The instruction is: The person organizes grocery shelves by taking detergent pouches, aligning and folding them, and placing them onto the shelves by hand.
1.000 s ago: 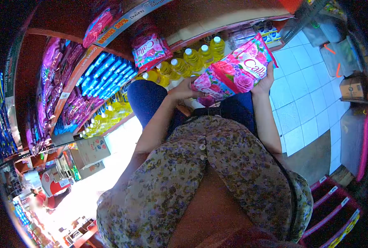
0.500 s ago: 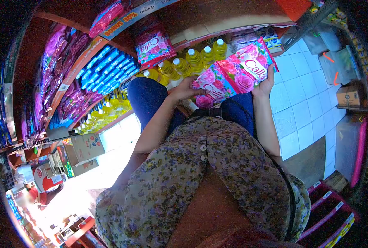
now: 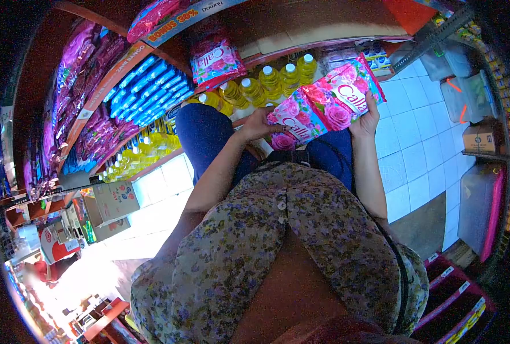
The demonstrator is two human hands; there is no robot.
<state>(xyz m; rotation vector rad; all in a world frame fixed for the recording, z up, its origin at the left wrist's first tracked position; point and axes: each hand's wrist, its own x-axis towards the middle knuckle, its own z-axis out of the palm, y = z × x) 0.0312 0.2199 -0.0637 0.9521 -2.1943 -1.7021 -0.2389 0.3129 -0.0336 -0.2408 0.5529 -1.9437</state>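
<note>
Two pink, rose-printed Calla packets are held up in front of my knees, side by side and overlapping. The left Calla packet (image 3: pixel 296 121) has its near end in my left hand (image 3: pixel 257 124), with the thumb and fingers closed on it. My right hand (image 3: pixel 366 118) grips the lower right edge of the right Calla packet (image 3: pixel 340 97), its thumb on the front; the fingers behind are hidden. Just beyond the packets stand several yellow oil bottles (image 3: pixel 270 82) with white caps. Another Calla packet (image 3: pixel 215 62) rests on the shelf above the bottles.
Purple packets (image 3: pixel 91 57) and blue packets (image 3: pixel 147 92) fill the shelves at left. Cardboard boxes (image 3: pixel 117 200) stand at lower left, near a person in red (image 3: pixel 51 269). Pale floor tiles (image 3: pixel 412 135) lie at right, with plastic bins (image 3: pixel 467 94) and a small carton (image 3: pixel 477 139) beyond.
The view has shifted slightly. Both hands keep their hold on the Calla packets, which stay almost in the same place.
</note>
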